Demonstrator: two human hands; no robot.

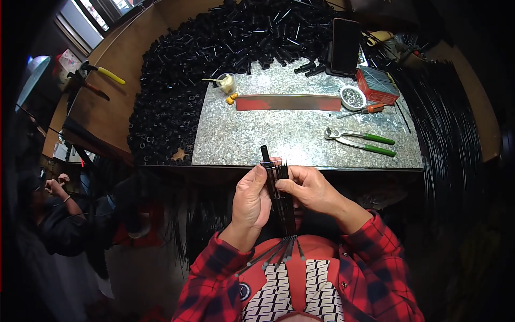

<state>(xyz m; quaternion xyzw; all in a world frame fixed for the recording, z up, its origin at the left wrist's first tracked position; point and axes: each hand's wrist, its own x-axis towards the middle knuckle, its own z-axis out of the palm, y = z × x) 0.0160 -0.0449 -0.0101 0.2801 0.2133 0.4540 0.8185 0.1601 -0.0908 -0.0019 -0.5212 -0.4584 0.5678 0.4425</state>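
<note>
Rib bundle (282,206) between you and near edge of desk (225,139); left hand (250,199) clasps it, right hand (314,189) pinches its right side. Looks light, springy, easily bent; best held near tube (264,153).

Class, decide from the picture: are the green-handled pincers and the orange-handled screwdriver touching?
Apart. The head view shows a strip of speckled tabletop between the pincers and the screwdriver.

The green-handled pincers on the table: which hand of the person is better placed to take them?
Probably the right hand: the pincers lie toward its side, and the left hand is farther away. Both hold the black rod bundle.
</note>
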